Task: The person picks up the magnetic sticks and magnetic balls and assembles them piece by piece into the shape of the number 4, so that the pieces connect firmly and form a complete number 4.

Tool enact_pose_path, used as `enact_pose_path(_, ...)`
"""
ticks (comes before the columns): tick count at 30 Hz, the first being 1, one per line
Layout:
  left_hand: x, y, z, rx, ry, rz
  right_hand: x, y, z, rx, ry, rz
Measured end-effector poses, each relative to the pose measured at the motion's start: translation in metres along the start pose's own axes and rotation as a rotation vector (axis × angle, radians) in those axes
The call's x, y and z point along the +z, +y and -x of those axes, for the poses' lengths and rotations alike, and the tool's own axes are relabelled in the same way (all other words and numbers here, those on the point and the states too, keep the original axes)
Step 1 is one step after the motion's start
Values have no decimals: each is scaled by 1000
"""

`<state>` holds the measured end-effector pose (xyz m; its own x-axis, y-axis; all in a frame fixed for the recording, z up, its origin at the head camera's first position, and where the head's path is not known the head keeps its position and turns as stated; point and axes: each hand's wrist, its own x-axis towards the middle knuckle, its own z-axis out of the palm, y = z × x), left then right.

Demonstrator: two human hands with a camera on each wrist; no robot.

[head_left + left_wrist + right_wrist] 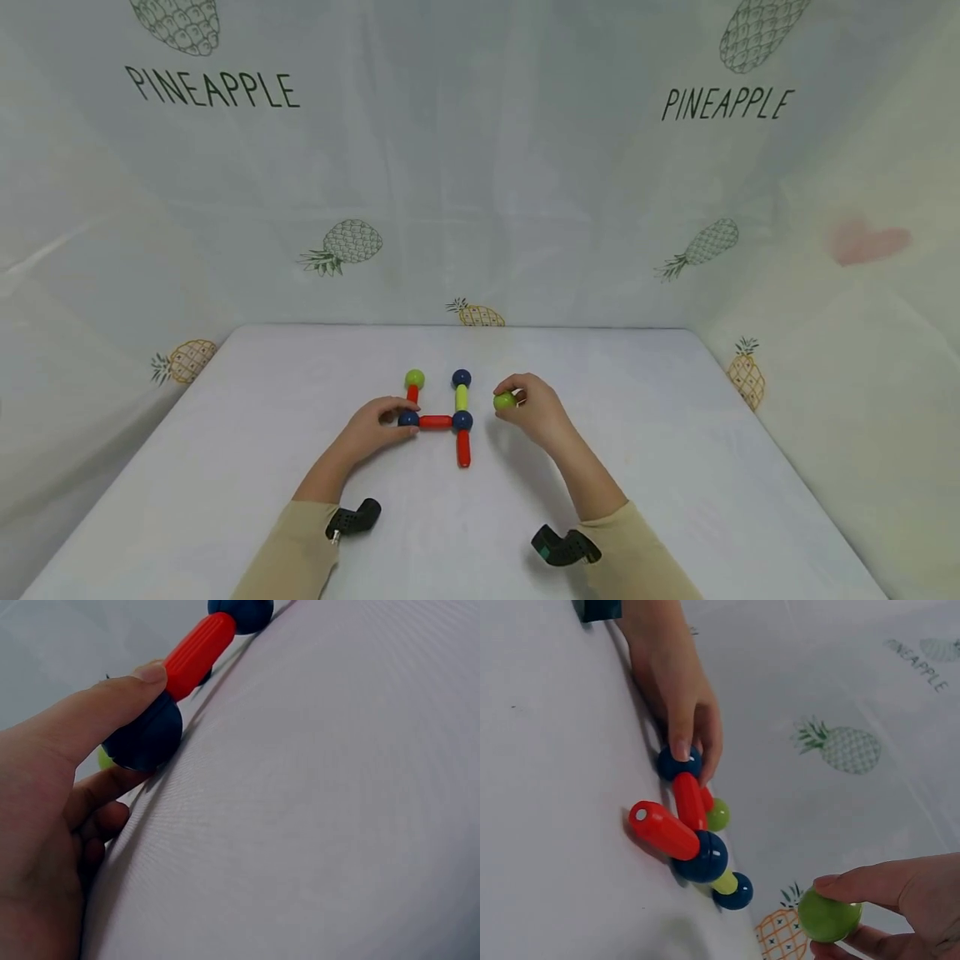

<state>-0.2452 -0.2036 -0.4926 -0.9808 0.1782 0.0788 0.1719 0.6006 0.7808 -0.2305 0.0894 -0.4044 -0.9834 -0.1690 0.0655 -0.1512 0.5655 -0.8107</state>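
On the white table lies a joined figure of magnetic balls and rods. My left hand (369, 431) pinches its left blue ball (150, 735) between thumb and fingers. From that ball a red rod (436, 422) runs right to a second blue ball (462, 421); another red rod (412, 393) leads back to a green ball (415, 379). The second blue ball carries a yellow-green rod (461, 398) tipped by a third blue ball (461, 378), and a red rod (664, 829) with a bare end toward me. Right of the figure, my right hand (538, 410) pinches a loose green ball (829, 915).
White table surface (675, 467) extends around the figure on all sides. A pineapple-printed cloth (525, 183) hangs behind the table's back edge and along its sides. Black wrist cameras (354, 517) sit on both sleeves, near the tabletop.
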Motion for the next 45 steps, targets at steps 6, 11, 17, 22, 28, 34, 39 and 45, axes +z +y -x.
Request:
enact_pose_path(6,-1,-1,-1,-15,-1,16,5,1,6,-70,-39,12)
enact_pose_path(11,-1,2,-2,-13,-4,26,5,0,10,-105,-70,0)
enact_pose_path(17,0,4,-1,-33,-16,24,3,-1,11,-137,-137,36)
enact_pose_path(22,-1,2,-4,-41,-29,20,7,-1,9,-161,-226,64)
enact_pose_path(28,-1,0,-6,-41,-35,16,15,0,9,-188,-305,103)
enact_pose_path(34,-1,-1,-7,-34,-29,4,23,2,12,-179,-365,86)
enact_pose_path(39,-1,0,-7,-20,-26,3,30,5,16,-174,-398,73)
enact_pose_path(45,-1,0,-5,-18,-25,-2,35,9,20,-198,-429,86)
